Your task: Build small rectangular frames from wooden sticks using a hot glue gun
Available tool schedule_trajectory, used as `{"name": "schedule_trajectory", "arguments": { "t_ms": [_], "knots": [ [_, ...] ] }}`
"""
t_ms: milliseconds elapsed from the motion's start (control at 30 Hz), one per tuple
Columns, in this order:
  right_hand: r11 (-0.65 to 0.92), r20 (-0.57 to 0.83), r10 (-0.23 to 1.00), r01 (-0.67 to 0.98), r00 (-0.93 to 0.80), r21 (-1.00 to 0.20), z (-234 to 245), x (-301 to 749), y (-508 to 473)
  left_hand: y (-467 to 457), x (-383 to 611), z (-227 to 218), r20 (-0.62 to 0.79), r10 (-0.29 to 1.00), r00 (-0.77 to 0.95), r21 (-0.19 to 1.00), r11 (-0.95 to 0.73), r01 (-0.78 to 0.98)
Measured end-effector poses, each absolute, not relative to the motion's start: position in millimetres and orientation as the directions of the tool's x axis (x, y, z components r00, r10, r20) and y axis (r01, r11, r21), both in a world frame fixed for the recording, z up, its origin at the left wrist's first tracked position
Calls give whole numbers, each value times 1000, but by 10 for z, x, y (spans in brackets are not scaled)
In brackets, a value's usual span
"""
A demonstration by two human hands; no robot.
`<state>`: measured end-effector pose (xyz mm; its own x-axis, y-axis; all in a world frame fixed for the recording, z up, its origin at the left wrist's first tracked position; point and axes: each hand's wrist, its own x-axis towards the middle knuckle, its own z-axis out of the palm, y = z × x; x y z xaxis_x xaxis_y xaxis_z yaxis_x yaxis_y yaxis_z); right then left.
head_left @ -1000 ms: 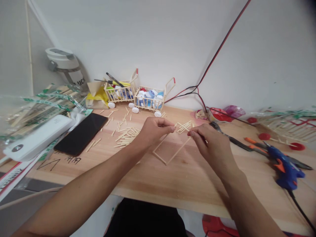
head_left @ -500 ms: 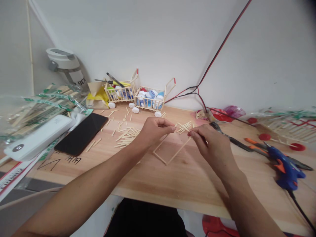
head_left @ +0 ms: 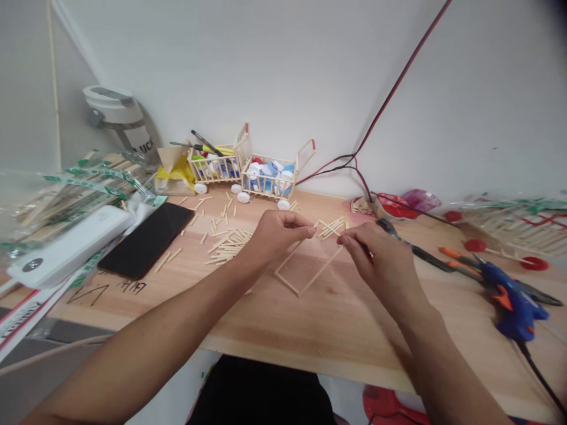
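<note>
Centrally, a thin wooden stick frame occupied the space between a person's two hands, over a wooden tabletop; twelve o'clock pointed away from the person. The left hand pinched the far end of the frame's left-hand stick between thumb and forefinger, the bulk of the frame extending from this hand toward half past four. The right hand pinched the far end of the opposite, longer stick between thumb and fingertips, so that the frame lay toward nine o'clock from it. A near stick joined these two sides, its corners falling at about eight and six o'clock of the frame and well apart from both sets of fingers. Whether the near corners touched the tabletop could not be told.

At one o'clock from the frame, a cluster of short sticks lay crossed between the hands; whether one of them formed the frame's far side was unclear. A larger heap of cut sticks lay between nine and ten o'clock, beside the left forearm. At eleven o'clock stood a miniature cart filled with caps. A dark phone lay at nine o'clock, and a blue glue gun just past three.
</note>
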<state>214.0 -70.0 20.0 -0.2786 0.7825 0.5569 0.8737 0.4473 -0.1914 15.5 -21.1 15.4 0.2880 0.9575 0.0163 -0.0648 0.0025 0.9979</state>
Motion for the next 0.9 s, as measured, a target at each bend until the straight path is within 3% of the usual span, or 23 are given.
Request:
{"name": "schedule_trajectory", "arguments": {
  "t_ms": [567,900],
  "knots": [
    [467,569,772,859,-283,-207,234,2106,-665,-154,153,87,42,960,276,996,-20,-82],
    [493,557,757,858,-341,-145,458,2025,-590,-173,76,265,31,969,245,988,8,-154]
  ]
}}
